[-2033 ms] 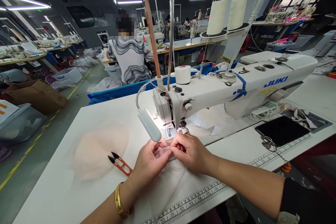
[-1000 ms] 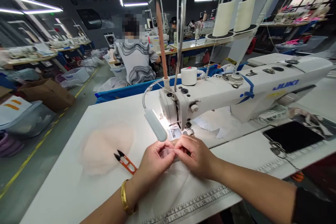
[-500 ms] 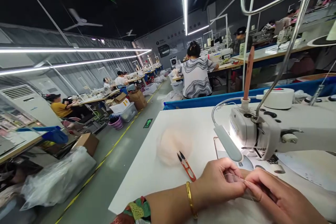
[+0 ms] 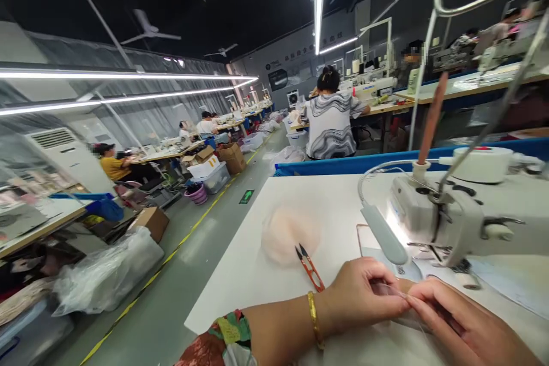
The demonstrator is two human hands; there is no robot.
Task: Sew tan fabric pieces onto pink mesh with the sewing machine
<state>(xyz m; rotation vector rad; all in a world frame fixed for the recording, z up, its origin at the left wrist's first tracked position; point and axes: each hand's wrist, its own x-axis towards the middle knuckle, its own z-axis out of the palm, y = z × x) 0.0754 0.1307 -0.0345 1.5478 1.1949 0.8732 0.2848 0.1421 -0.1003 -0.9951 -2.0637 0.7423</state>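
Observation:
My left hand (image 4: 364, 291), with a gold bangle at the wrist, pinches a thin, see-through piece of fabric (image 4: 386, 290) between thumb and forefinger. Its fingertips meet those of my right hand (image 4: 458, 314), which is also closed on the fabric edge. Most of the piece is hidden behind my fingers. Left of my hands, red-handled thread snips (image 4: 311, 272) lie on the white table (image 4: 240, 274), blades pointing away. Their tips overlap a round heap of sheer peach fabric (image 4: 283, 234). Just beyond my hands stands the sewing machine (image 4: 429, 217), its lamp lit.
A grey lamp head (image 4: 385, 235) on a bent stalk hangs close above my hands. A blue cloth trough (image 4: 343, 167) borders the table's far edge. Ahead, a co-worker (image 4: 330, 120) sits facing away. An aisle with a yellow line (image 4: 171, 251) runs along the left, beside boxes and bagged goods.
The view has turned slightly left, so the room and machine appear farther right. Both hands keep their pinch on the fabric, with little movement over the table.

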